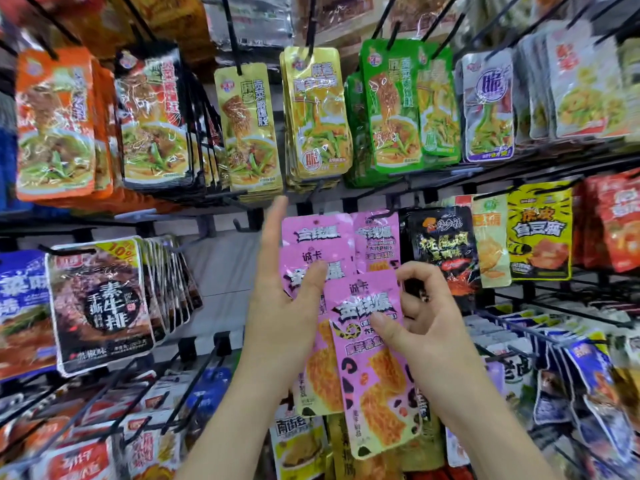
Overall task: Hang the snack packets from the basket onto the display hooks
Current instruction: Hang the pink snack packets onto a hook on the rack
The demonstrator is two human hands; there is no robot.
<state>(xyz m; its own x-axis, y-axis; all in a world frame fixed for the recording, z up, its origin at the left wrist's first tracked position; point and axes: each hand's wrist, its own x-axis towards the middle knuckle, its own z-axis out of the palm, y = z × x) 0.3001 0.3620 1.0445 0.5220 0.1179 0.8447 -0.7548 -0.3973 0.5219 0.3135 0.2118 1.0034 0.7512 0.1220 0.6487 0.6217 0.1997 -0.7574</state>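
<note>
My left hand (pixel 280 306) holds a small stack of pink snack packets (pixel 313 251), thumb pressed on the front one and index finger stretched upward. My right hand (pixel 424 320) pinches one pink packet (pixel 372 368) by its upper part, in front of the stack and slightly lower. Another pink packet (pixel 377 237) hangs behind them on a display hook. A bare black hook (pixel 242 226) juts out just left of my raised left finger. The basket is out of view.
Rows of hooks hold hanging packets: orange (pixel 55 123), gold (pixel 317 112) and green (pixel 391 105) above, a black-and-white steak pack (pixel 100 306) at left, a black packet (pixel 443 251) and a yellow one (pixel 538 230) at right. Wire hooks stick out toward me at lower left and lower right.
</note>
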